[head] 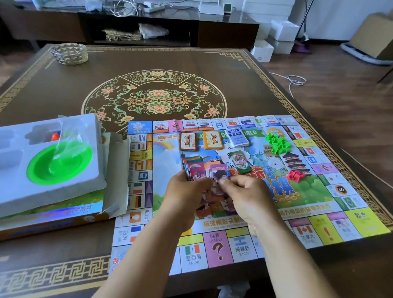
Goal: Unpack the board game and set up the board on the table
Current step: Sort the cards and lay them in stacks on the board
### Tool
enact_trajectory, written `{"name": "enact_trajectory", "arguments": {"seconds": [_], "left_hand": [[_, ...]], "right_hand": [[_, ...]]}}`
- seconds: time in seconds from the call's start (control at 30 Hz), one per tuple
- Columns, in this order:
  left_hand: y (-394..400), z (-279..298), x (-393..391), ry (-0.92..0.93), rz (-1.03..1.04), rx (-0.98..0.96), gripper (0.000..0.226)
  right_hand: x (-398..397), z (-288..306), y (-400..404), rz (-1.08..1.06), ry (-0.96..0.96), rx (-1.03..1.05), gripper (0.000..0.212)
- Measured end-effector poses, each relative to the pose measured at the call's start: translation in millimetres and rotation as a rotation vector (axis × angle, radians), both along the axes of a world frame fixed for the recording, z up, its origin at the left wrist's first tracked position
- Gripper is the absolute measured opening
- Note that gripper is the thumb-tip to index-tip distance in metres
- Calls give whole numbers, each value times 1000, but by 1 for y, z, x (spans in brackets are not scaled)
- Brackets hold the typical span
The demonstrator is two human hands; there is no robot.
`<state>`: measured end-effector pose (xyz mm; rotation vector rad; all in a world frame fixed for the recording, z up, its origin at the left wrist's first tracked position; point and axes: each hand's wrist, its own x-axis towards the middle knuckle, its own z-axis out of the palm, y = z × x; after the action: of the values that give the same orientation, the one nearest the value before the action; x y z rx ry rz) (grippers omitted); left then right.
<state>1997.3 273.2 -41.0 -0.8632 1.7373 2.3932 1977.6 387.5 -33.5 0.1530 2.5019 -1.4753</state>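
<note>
The game board (303, 203) lies flat at the table's (197, 62) near right corner. Above its middle the left hand (185, 194) grips a fanned stack of cards (198, 170), while the right hand (250, 196) pinches the front card. Three card decks (212, 139) sit along the board's far edge, green houses (277, 143) beside them. The opened box (35, 207) with its white tray (15, 159) rests at the table's left edge.

the board (340, 200) lies on the table (197, 62), with the box (35, 209) just left of it.
</note>
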Motion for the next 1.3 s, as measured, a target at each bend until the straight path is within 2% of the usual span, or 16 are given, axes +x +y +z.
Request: {"name": "enact_trajectory", "arguments": {"seconds": [0.17, 0.23, 0.53, 0.67, 0.7, 0.83, 0.93, 1.1, 1.3], "left_hand": [[-5, -1, 0, -1, 13, -20, 10], [-9, -2, -1, 9, 56, -31, 11], [-11, -1, -3, 32, 95, 0, 14], [-10, -3, -3, 27, 87, 6, 13], [-10, -3, -3, 26, 85, 4, 13], [-10, -2, -2, 27, 54, -28, 11], [-9, 1, 2, 37, 35, 1, 13], [-18, 2, 7, 50, 32, 23, 16], [-24, 1, 11, 61, 50, 30, 19]], "right_hand": [[-4, 2, 13, -32, -3, 5, 12], [-7, 2, 20, -62, 13, 47, 17], [-6, -12, 13, 105, 48, 533, 33], [-9, -15, 11, 84, 132, 650, 25], [-9, -14, 10, 67, 146, 585, 25], [-4, -1, -1, 33, 73, 76, 31], [-3, -3, -10, 23, 9, -107, 25], [-6, -7, -10, -44, -90, -232, 24], [-4, -10, -15, -70, -157, -276, 23]]}}
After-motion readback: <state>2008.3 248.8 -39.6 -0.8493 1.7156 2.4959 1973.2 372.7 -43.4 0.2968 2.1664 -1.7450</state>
